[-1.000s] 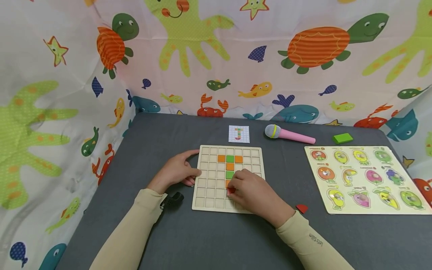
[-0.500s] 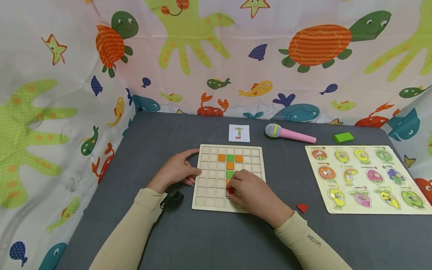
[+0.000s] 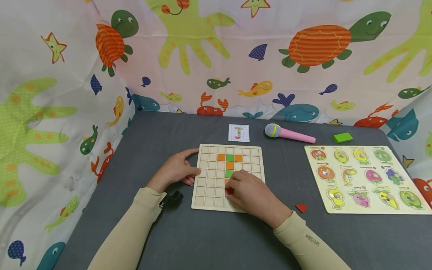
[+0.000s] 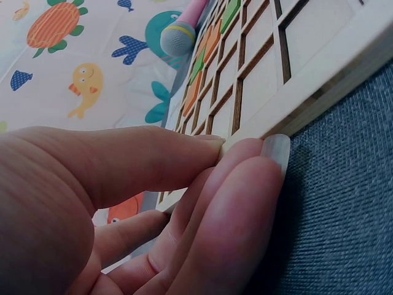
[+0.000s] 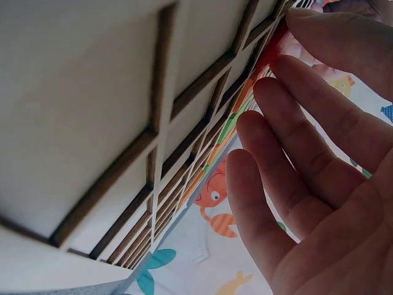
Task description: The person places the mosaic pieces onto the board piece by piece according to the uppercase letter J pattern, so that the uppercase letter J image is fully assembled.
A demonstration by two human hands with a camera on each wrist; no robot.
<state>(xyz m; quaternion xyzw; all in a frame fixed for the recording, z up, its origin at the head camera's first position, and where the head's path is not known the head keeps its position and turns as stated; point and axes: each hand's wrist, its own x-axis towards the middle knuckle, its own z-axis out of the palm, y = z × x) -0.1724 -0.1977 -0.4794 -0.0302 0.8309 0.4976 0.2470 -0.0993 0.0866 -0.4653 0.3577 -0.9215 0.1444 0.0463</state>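
Observation:
A square wooden grid board lies on the grey table, with orange and green square tiles set in a T-like column. My left hand holds the board's left edge; in the left wrist view the thumb and fingertips meet at its wooden rim. Over the lower middle cells, my right hand pinches a red piece between thumb and index finger, at the foot of the column. The right wrist view shows this red piece at the fingertips, its shape mostly hidden. The other right fingers are extended, close to the board.
A red quarter-round piece lies right of the board. Behind it are a pattern card showing a J-like figure, a pink toy microphone and a green block. A fruit puzzle board occupies the right side.
Both hands stay in nearly the same places. The right hand and wrist shift very slightly while the red piece stays at the same cell.

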